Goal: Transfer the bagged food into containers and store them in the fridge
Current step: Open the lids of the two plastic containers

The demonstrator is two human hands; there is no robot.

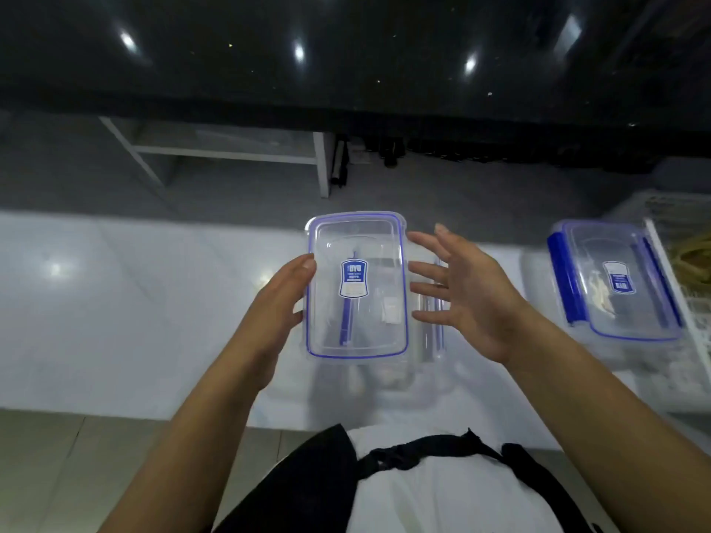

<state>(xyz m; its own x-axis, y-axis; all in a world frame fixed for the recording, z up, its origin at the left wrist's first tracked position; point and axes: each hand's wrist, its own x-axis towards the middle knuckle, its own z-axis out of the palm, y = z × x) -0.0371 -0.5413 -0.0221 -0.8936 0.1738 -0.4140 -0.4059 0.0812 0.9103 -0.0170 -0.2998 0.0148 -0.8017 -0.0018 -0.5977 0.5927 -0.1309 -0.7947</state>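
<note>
The white countertop (pixel 115 309) runs across the middle of the view and serves as the landmark here; beyond its far edge lie grey floor, a white frame (pixel 231 153) and a dark glossy surface with light spots.

Above the left-centre of the countertop, the left hand (pixel 279 317) grips the left long edge of a clear container lid (pixel 356 286). Its thumb lies on the lid's top near the upper left edge, and the fingers curl under the lid, showing through the plastic. The lid is rectangular with a blue seal line around its rim and a blue and white label in the middle. It is held roughly flat, above the countertop's centre.

Just right of the lid, the right hand (pixel 467 298) is open, fingers spread and pointing at the lid's right edge; whether the fingertips touch it cannot be told. Behind those fingers a clear plastic edge with a blue line shows, too blurred to make out.

Farther right on the countertop, well apart from the hands, sits a second clear container (pixel 615 280) with its lid on and blue clips along its long sides. Something pale shows inside. At the countertop's right end, a white slatted basket (pixel 688 302) stands against that container.
</note>
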